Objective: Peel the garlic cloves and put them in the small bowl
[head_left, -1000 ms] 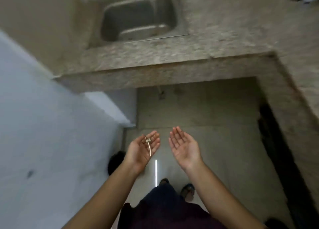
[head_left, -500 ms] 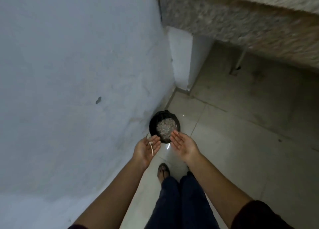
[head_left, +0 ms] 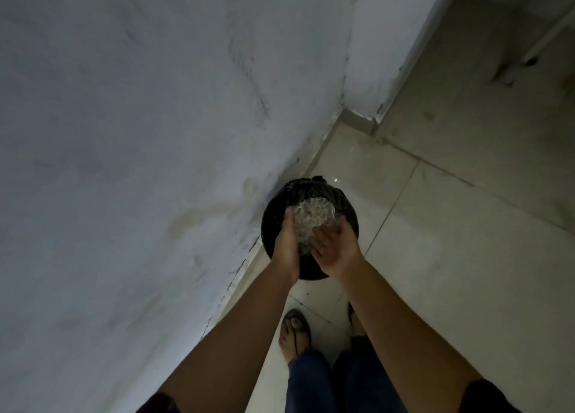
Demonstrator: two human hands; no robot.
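The left hand [head_left: 287, 241] and right hand [head_left: 335, 252] are held over the bin [head_left: 271, 216], fingers seemingly relaxed. Inside, crumpled plastic [head_left: 314, 214] is seen.

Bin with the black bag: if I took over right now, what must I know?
Left hand: fingers straight, edge-on over the bin, palm turned from view.
Right hand: palm up, relaxed, nothing seen in it, over the bin too.
The bin stands on the floor against the wall, crumpled clear plastic inside.
Garlic cloves and small bowl: out of view, so progress cannot be told.
Left: probably return to them and check the bowl.
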